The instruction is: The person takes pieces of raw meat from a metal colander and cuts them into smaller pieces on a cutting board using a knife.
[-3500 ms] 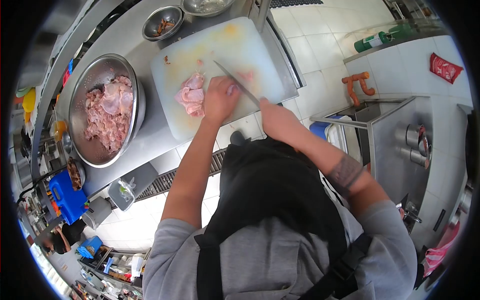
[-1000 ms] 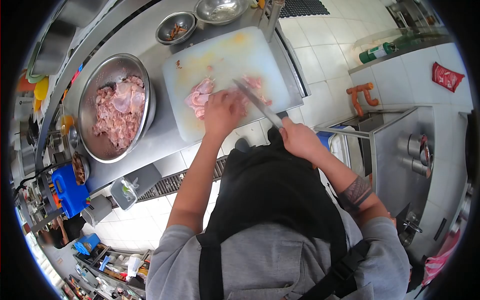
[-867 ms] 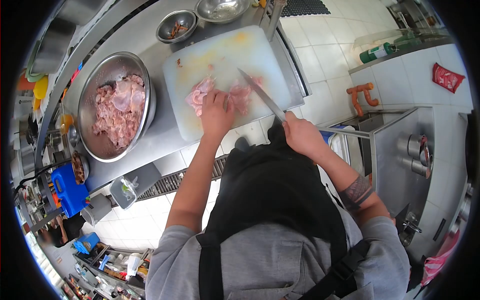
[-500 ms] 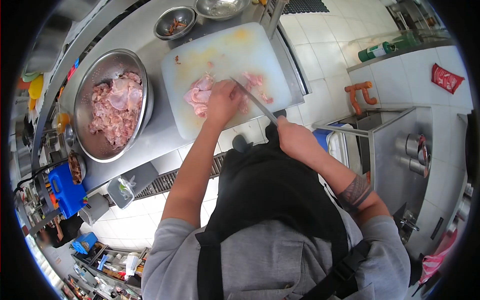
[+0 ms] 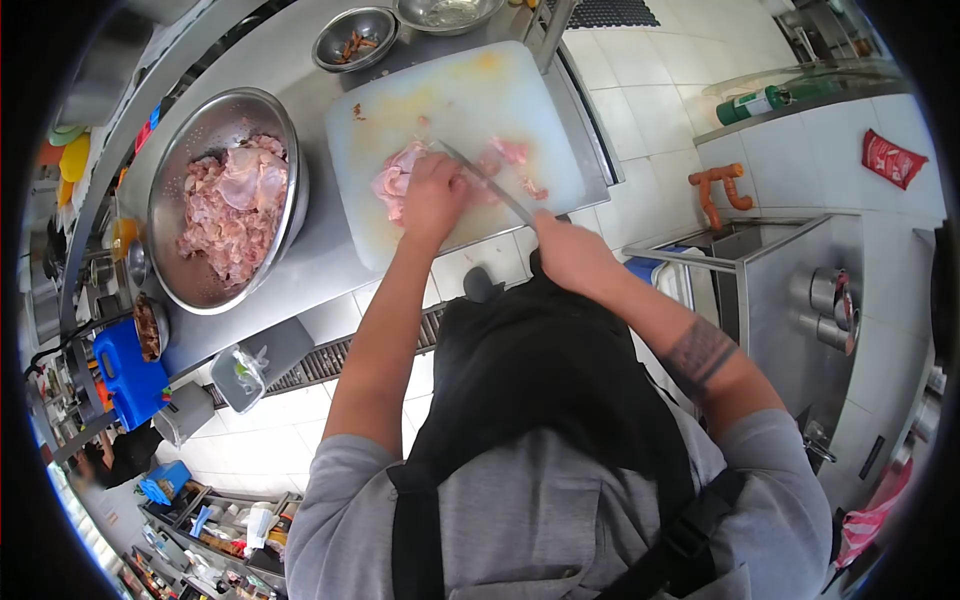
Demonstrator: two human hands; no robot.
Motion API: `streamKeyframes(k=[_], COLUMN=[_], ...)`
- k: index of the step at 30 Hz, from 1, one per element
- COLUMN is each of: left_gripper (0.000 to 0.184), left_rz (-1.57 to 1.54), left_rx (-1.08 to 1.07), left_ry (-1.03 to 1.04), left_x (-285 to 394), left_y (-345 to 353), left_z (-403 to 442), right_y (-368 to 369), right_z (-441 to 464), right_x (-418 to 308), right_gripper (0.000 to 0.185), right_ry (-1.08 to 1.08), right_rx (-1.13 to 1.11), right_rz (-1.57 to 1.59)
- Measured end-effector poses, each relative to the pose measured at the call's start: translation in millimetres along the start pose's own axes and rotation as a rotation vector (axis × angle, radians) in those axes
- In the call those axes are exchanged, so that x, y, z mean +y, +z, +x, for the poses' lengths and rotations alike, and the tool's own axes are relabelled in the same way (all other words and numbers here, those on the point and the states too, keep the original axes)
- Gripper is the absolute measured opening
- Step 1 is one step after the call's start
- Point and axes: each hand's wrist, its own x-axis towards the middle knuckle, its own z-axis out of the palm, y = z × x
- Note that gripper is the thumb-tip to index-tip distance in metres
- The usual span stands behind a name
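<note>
Observed from beside the steel counter (image 5: 322, 240): the person's right hand (image 5: 570, 250) is wrapped tightly round the handle of a knife (image 5: 490, 183), its blade slanting across the white cutting board (image 5: 460, 100) with the tip farther up the board than the handle. Left hand (image 5: 437, 188) lies on the board with fingers curled, right against the blade; it touches a pale pink piece of raw meat (image 5: 392, 180), the bulk of which shows just left of the knuckles. I cannot tell whether those fingers pinch the meat or only press on it, since the palm is hidden. On the far side of the knife, smaller cut pieces (image 5: 510, 150) lie loose on the board, well apart from the large piece. A tiny scrap (image 5: 423, 121) sits above the left hand. Left of the board, near its edge, stands a large perforated steel bowl (image 5: 172, 185), bearing a heap of similar meat (image 5: 232, 215). Beyond the board's upper edge: a small steel bowl (image 5: 377, 22) with orange-brown bits (image 5: 355, 45), and beside it a second, wider bowl (image 5: 450, 14), partly out of view.
</note>
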Motion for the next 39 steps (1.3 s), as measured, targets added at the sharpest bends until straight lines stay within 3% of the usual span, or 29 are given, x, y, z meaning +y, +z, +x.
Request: streamKeyframes(k=[5,7,11,13,16,20,26,28,29,31,32,34,37,39], left_gripper=[0.019,0.021,0.024,0.027,0.028,0.028,0.026,0.023,0.023,0.026,0.026,0.030,0.032,0.032], left_rz=[0.078,0.069,0.021,-0.212,-0.201,0.096,0.241,0.188,0.191,-0.107,-0.107,-0.449,-0.656,-0.590], left_rx=[0.052,0.014,-0.012,-0.100,-0.121,0.085,-0.045,-0.383,-0.383,-0.467,-0.473,-0.613,-0.692,-0.717], left_ry=[-0.024,-0.032,-0.055,-0.311,-0.328,-0.081,-0.233,-0.300,-0.299,-0.498,-0.494,-0.522,-0.518,-0.522], left_x=[-9.9,-7.9,-2.5,8.4,18.9,23.4,7.9,17.1,23.3,37.2,42.6,53.0,73.1,53.3], left_y=[-2.0,-6.3,-20.5,-29.7,-36.3,-27.2,-16.9,-34.7,-41.8,-52.7,-56.9,-68.9,-81.1,-68.5], left_z=[-4.4,-3.5,-5.9,-4.6,-2.2,-8.3,-3.0,10.7,13.7,21.1,26.7,36.2,52.7,62.4], right_y=[7.9,2.5,-18.5,-26.8,-23.4,-2.6,-0.4,-8.6,-10.7,-8.5,-5.9,2.0,-4.2,-4.5], right_z=[-29.4,-19.3,-17.7,-25.2,-37.4,-42.2,-31.9,-36.2,-37.5,-35.9,-35.9,-30.6,-28.2,-29.3], right_x=[26.1,27.5,18.5,16.3,14.1,17.2,29.8,22.0,19.2,19.7,21.5,32.9,36.8,38.4], right_gripper=[0.023,0.018,0.016,0.017,0.020,0.021,0.022,0.022,0.022,0.023,0.023,0.023,0.024,0.025], right_ry=[0.040,-0.033,0.022,0.045,0.014,-0.001,0.087,0.074,0.067,0.067,0.067,0.077,0.090,0.108], right_rx=[-0.023,0.073,0.157,0.216,0.225,0.148,0.112,0.127,0.146,0.110,0.066,0.102,0.132,0.131], right_rz=[-0.002,0.000,-0.003,0.025,0.064,0.069,0.058,0.070,0.084,0.088,0.087,0.081,0.086,0.105])
